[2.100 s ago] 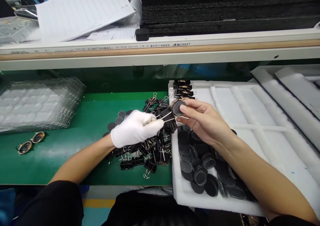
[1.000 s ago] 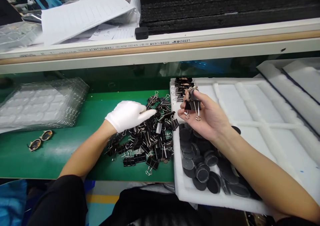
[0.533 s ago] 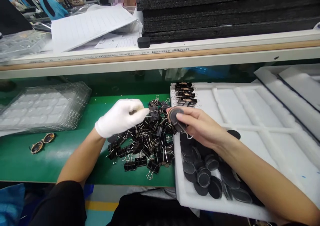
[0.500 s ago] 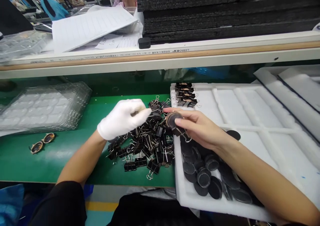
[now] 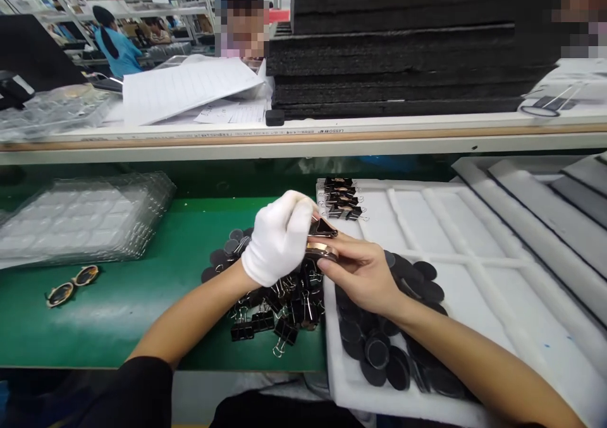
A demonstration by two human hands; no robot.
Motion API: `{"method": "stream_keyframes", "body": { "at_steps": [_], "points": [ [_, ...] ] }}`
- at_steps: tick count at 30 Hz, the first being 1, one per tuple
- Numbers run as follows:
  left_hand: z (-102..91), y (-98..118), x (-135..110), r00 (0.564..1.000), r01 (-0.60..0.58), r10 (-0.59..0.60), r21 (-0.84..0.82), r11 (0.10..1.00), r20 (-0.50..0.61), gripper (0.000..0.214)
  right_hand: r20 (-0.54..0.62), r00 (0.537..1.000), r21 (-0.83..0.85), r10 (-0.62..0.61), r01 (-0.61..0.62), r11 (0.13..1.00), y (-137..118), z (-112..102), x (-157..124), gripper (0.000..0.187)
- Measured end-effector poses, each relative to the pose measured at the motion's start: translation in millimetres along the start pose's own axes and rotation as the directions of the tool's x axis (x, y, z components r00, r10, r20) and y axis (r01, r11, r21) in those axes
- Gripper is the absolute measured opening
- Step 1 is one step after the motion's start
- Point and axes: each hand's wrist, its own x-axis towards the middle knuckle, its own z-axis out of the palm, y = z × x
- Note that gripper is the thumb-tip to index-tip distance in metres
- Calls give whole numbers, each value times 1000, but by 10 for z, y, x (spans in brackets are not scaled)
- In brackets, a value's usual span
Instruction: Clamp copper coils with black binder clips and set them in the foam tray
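Note:
My left hand [image 5: 281, 238], in a white glove, is closed on a black binder clip [image 5: 322, 228] and holds it against a round disc part [image 5: 320, 251]. The bare fingers of my right hand [image 5: 363, 273] pinch that disc part by its edge. Both hands meet just above a heap of black binder clips [image 5: 279, 301] on the green mat. Several dark discs [image 5: 379, 352] lie in the near compartment of a white foam tray [image 5: 427, 226]. A short row of clipped parts [image 5: 340, 197] sits at the tray's far left corner.
A stack of clear blister trays [image 5: 80, 216] lies at the left, with two brown-rimmed round pieces [image 5: 66, 286] in front of it. More foam trays [image 5: 545, 200] overlap at the right. Papers [image 5: 184, 86] and black foam sheets [image 5: 403, 61] rest on the shelf above.
My left hand has taken a clip from the heap and moved right to meet my right hand. The camera has tilted up, so the shelf and people behind show more.

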Motion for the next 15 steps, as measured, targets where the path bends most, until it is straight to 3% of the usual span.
{"method": "stream_keyframes", "body": {
  "at_steps": [7,15],
  "points": [
    [114,446,286,993,91,-99,-109,990,-67,48,-184,982,-17,-48,45,999,-104,22,-17,24],
    [368,553,549,976,206,-217,-278,938,-10,73,-377,920,-23,-103,101,995,-52,47,-28,27]
  ]
}}
